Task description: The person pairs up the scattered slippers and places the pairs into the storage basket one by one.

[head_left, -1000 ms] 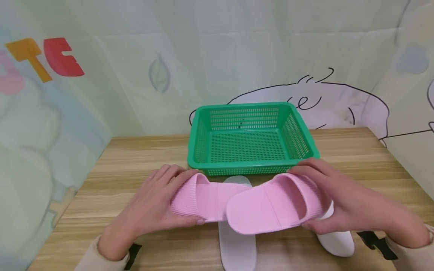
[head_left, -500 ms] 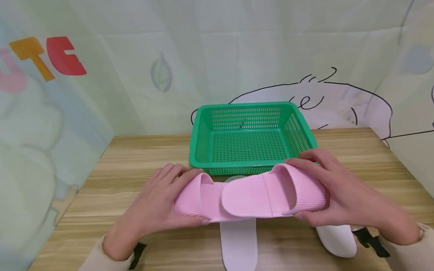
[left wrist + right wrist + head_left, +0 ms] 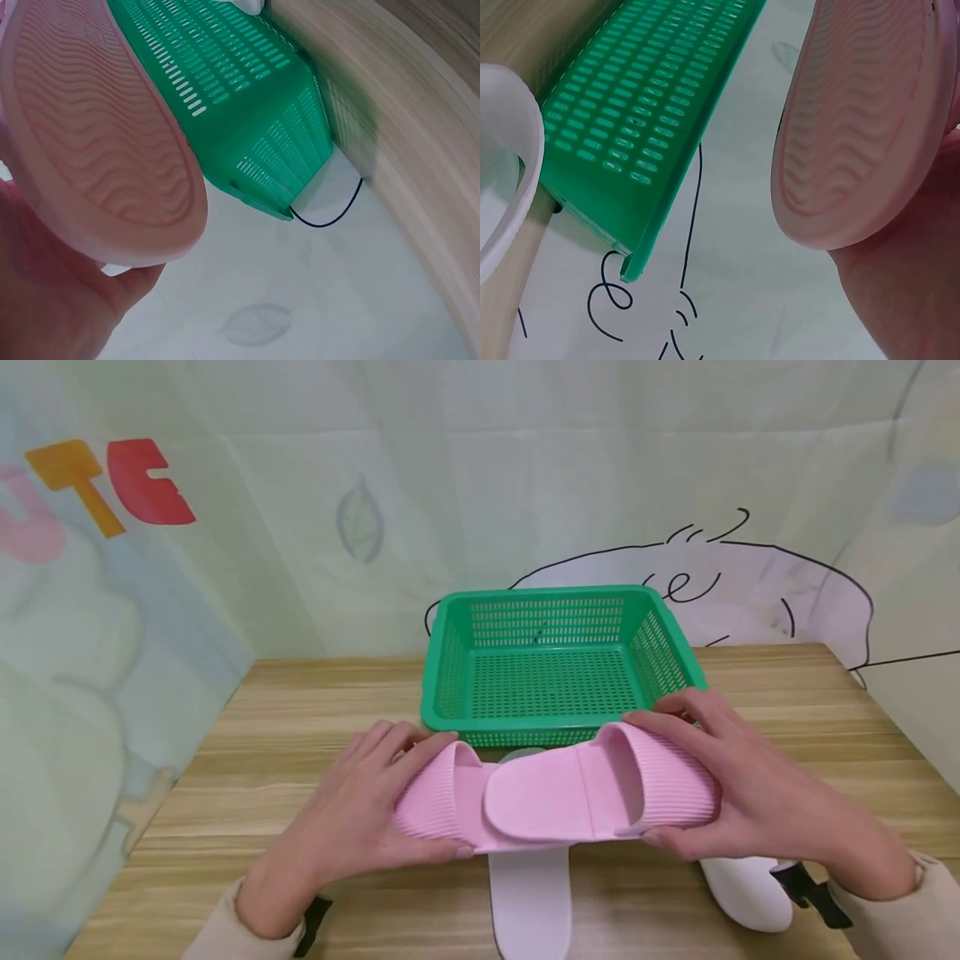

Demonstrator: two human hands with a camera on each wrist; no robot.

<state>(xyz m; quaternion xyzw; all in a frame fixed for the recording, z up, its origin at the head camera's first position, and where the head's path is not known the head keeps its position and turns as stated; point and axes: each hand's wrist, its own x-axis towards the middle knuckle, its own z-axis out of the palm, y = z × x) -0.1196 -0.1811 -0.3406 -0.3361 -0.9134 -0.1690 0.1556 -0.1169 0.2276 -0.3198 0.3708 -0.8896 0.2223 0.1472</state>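
My left hand (image 3: pixel 360 818) grips a pink slipper (image 3: pixel 427 797) around its ribbed strap end. A second pink slipper (image 3: pixel 540 797) is held the same way by my right hand (image 3: pixel 757 802). The two are raised sideways above the table, heels pointing inward, and the right one's heel overlaps the left one's in front. In the left wrist view the wavy sole of the left pink slipper (image 3: pixel 112 135) shows. The right wrist view shows the sole of the right pink slipper (image 3: pixel 855 127). Below lies a white slipper (image 3: pixel 531 902), partly hidden by the pink pair.
Just beyond my hands, a green perforated basket (image 3: pixel 555 724) stands empty at the back of the wooden table (image 3: pixel 337 693). Another white slipper (image 3: pixel 750 893) lies at the right, partly under my right arm. A printed curtain (image 3: pixel 300 510) hangs behind the table.
My right hand has shifted left and levelled its pink slipper, so the two heels overlap more. My left hand has moved slightly right, still holding its slipper.
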